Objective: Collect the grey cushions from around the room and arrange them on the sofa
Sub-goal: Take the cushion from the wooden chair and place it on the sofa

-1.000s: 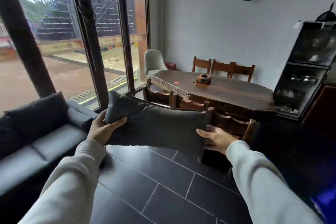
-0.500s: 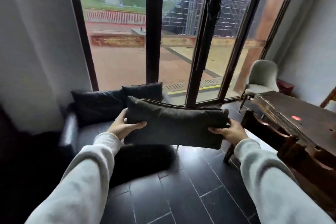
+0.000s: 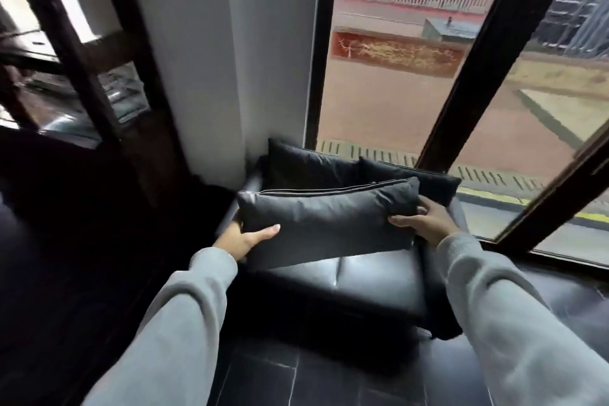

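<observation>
I hold a long grey cushion (image 3: 329, 221) flat in front of me, above the seat of the dark sofa (image 3: 372, 280). My left hand (image 3: 245, 236) grips its left end and my right hand (image 3: 423, 222) grips its right end. Two more dark cushions lean against the sofa's back: one (image 3: 306, 168) at the left by the wall, one (image 3: 431, 181) at the right, partly hidden behind the cushion I hold.
A white wall pillar (image 3: 211, 59) stands just left of the sofa. Tall dark-framed windows (image 3: 468, 76) run behind it and to the right. A dark wooden glass cabinet (image 3: 85, 82) is at the left. Dark floor tiles (image 3: 296, 379) lie below.
My view has swung left and closer to the sofa. The cushion, still held at both ends, now hangs over the sofa seat; the dining table has left the view.
</observation>
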{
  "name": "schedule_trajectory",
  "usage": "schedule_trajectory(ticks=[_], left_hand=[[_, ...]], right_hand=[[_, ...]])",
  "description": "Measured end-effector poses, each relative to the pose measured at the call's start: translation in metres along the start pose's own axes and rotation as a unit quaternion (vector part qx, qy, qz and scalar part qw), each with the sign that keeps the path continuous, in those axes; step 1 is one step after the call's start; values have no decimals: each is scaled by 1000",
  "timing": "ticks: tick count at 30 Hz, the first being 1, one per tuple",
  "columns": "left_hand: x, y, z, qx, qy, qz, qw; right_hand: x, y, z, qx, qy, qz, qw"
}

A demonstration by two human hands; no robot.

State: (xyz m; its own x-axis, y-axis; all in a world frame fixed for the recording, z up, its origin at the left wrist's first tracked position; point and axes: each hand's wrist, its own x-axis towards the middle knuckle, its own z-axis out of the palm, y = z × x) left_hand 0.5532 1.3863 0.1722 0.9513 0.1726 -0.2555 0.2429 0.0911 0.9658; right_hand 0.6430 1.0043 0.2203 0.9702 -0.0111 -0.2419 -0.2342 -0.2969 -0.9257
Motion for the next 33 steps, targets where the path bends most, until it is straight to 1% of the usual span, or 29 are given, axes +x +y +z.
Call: schedule_trajectory(ticks=[3, 6, 8, 10, 13, 15, 18, 20, 22, 27, 30, 33], left_hand=[[48, -19, -25, 0, 60, -43, 997], [104, -45, -44, -10, 115, -75, 991], [146, -59, -57, -3, 151, -103, 983], [186, -72, -71, -3, 168, -138, 976], [231, -92, -87, -27, 196, -185, 963], [251, -103, -91, -46, 209, -215, 953], [271, -119, -90, -86, 248, -246, 933], [285, -135, -86, -114, 299, -243, 916], [294, -151, -76, -143, 328, -241, 902], [345, -218, -48, -241, 422, -280, 828], [383, -265, -29, -255, 466, -291, 796], [418, -305, -15, -236, 486, -304, 785]], right_hand=[[97, -18, 54, -27, -45, 5, 999], [184, -21, 120, 9, -63, 39, 997], [235, -16, 161, 15, -59, 51, 997], [278, -8, 196, -1, -57, 63, 996], [334, -3, 235, -43, -83, 97, 991], [366, 5, 253, -73, -95, 103, 987], [415, 12, 279, -103, -102, 113, 983], [456, 20, 305, -127, -133, 125, 975], [486, 34, 325, -151, -157, 123, 968], [577, 97, 405, -193, -275, 119, 935], [625, 147, 443, -198, -310, 99, 925], [662, 189, 470, -200, -325, 76, 921]])
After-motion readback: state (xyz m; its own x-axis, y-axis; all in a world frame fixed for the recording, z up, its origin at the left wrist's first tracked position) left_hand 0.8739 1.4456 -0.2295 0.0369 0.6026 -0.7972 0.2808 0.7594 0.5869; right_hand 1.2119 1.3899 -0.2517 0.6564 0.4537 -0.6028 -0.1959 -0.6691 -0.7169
